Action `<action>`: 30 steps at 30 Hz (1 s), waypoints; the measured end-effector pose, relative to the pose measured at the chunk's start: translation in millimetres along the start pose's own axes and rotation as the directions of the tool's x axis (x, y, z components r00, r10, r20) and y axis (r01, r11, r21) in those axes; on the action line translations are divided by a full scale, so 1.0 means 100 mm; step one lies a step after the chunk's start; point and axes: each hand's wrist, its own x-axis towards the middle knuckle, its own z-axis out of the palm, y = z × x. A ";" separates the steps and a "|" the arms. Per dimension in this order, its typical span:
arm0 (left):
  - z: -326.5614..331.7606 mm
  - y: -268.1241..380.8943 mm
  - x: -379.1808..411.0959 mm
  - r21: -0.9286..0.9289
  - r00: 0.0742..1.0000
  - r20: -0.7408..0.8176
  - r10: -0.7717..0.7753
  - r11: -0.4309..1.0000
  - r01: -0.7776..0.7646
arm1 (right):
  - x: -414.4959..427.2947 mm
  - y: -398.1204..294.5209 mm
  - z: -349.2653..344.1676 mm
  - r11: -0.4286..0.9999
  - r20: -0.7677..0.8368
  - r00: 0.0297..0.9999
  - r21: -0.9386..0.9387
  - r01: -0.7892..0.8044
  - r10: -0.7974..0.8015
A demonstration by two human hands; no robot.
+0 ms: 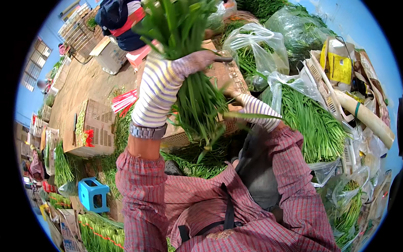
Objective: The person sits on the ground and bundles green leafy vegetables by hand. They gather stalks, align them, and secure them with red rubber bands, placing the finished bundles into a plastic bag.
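Note:
My left hand, in a striped knit glove with a metal watch at the wrist, grips a thick bunch of garlic chives. The leaves stick out above and below the fist. At its thumb tip a short dark piece juts out; what it is cannot be told. My right hand, gloved alike and blurred, is beside the lower part of the bunch. A loose leaf crosses before its wrist, and its fingers are partly unclear. Beneath both hands stands an upturned plastic crate with a board top.
Bagged chives and a bamboo pole are on the right. To the left stand another crate with a knife, red and white ties and a blue stool. A person is ahead; leaf scraps cover the floor.

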 end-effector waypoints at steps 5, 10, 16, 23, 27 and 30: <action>0.03 -0.83 0.13 0.176 0.965 -0.257 0.054 0.984 -0.009 | -0.15 0.53 -0.06 0.895 -0.247 0.863 0.059 -0.441 0.441; 0.08 -0.79 0.19 0.007 0.972 -0.157 0.173 0.985 -0.174 | -0.24 0.70 -0.02 0.882 -0.261 0.881 -0.164 -0.442 0.394; 0.04 -1.10 0.20 0.374 0.952 0.041 0.304 0.879 -0.297 | -0.06 0.75 0.06 0.862 -0.230 0.892 -0.249 -0.441 0.390; -0.02 -1.31 0.36 0.282 0.974 -0.084 0.211 0.943 -0.179 | 0.06 0.68 0.22 0.929 -0.294 0.883 0.061 -0.366 0.367; -0.13 -1.26 0.42 0.472 0.974 0.085 0.209 0.853 -0.224 | 0.19 0.62 0.41 0.905 -0.292 0.898 0.369 -0.213 0.330; 0.01 -1.20 0.39 -0.116 0.992 -0.093 0.081 0.989 -0.091 | 0.23 0.69 0.54 0.920 -0.394 0.848 0.308 -0.241 0.354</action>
